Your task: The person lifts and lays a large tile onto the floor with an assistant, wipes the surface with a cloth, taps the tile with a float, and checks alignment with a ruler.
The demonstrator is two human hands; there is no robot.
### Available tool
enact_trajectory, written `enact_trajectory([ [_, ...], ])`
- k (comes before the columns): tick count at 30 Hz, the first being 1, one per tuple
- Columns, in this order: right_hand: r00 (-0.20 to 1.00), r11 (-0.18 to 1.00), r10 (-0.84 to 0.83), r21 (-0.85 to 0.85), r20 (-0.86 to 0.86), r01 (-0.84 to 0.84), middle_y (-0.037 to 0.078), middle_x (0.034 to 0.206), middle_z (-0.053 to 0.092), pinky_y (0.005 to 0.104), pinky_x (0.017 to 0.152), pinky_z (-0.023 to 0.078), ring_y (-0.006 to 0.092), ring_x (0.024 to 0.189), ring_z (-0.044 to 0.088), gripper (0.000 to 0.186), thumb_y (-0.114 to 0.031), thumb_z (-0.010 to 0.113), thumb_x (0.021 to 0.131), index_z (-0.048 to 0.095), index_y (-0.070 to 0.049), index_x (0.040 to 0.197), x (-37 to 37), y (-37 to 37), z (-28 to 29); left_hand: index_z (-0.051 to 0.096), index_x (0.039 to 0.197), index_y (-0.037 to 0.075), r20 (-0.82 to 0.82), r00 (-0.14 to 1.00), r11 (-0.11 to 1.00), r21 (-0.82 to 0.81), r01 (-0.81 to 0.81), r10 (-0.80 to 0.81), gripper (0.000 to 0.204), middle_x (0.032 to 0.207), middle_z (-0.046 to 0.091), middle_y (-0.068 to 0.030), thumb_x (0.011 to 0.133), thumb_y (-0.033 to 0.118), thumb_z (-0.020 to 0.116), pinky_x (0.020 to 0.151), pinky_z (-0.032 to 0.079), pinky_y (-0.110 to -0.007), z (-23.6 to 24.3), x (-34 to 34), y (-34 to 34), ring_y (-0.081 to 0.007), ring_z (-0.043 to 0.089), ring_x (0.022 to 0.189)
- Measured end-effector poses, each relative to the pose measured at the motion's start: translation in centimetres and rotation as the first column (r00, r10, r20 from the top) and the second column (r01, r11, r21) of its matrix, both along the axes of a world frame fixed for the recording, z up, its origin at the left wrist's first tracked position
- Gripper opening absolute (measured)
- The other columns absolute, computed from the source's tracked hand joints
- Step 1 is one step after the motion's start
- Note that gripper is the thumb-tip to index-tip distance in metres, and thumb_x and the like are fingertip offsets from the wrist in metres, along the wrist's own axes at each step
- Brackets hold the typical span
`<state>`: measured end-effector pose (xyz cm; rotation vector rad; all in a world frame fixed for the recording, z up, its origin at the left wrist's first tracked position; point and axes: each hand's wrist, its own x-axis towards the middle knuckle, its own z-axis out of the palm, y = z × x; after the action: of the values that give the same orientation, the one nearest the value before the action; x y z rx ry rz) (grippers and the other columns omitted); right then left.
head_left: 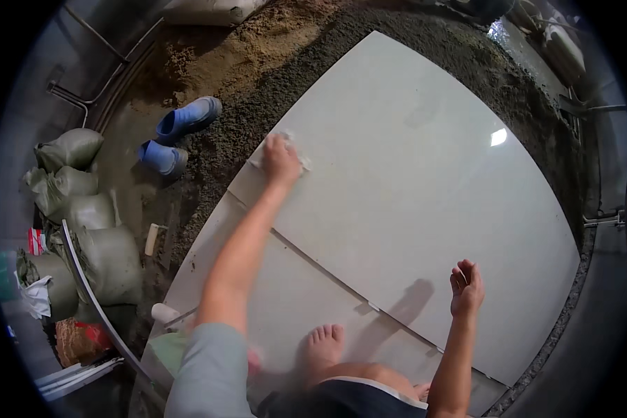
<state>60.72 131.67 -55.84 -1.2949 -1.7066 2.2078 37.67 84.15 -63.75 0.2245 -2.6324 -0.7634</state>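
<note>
My left hand [281, 159] is closed on a white crumpled cloth [302, 166] at the left edge of a large glossy white tile [411, 160]. My right hand [467, 287] is above the tile's right part, empty, with its fingers loosely curved and open. Below the large tile lies another white tile [279, 292], with a dark joint between them. My bare foot [324, 348] rests on that lower tile, near a small pink item partly hidden by my left arm.
Blue boots [184, 118] stand on grey mortar [230, 104] left of the tile; sand [216, 42] lies behind. Stacked sacks [104, 258], a curved metal bar [87, 285] and a roller [153, 239] are at the left. Pipes [599, 108] run along the right wall.
</note>
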Motion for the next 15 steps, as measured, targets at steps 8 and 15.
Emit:
enact_trajectory([
  [8, 0.999, 0.998, 0.019, -0.054, 0.051, -0.016, 0.010, 0.115, 0.063, 0.0329, 0.084, 0.052, 0.0193, 0.098, 0.063, 0.045, -0.038, 0.049, 0.102, 0.059, 0.000, 0.122, -0.5, -1.5, -1.4, 0.053, 0.129, -0.003, 0.064, 0.859, 0.861, 0.051, 0.506, -0.509, 0.045, 0.134, 0.049, -0.0229, 0.088, 0.016, 0.060, 0.113, 0.032, -0.050, -1.0, 19.3, 12.5, -0.0389, 0.041, 0.132],
  [15, 0.995, 0.990, 0.100, -0.104, 0.020, -0.098, 0.010, 0.114, 0.062, 0.0341, 0.085, 0.051, 0.0202, 0.096, 0.062, 0.045, -0.038, 0.049, 0.101, 0.058, 0.001, 0.122, -2.2, -2.8, -1.0, 0.058, 0.126, 0.000, 0.026, 0.976, 0.973, -0.082, 0.217, -0.216, 0.037, 0.129, 0.053, -0.0193, 0.089, 0.006, 0.056, 0.108, 0.038, -0.049, 1.6, 20.5, -1.7, -0.0380, 0.046, 0.127],
])
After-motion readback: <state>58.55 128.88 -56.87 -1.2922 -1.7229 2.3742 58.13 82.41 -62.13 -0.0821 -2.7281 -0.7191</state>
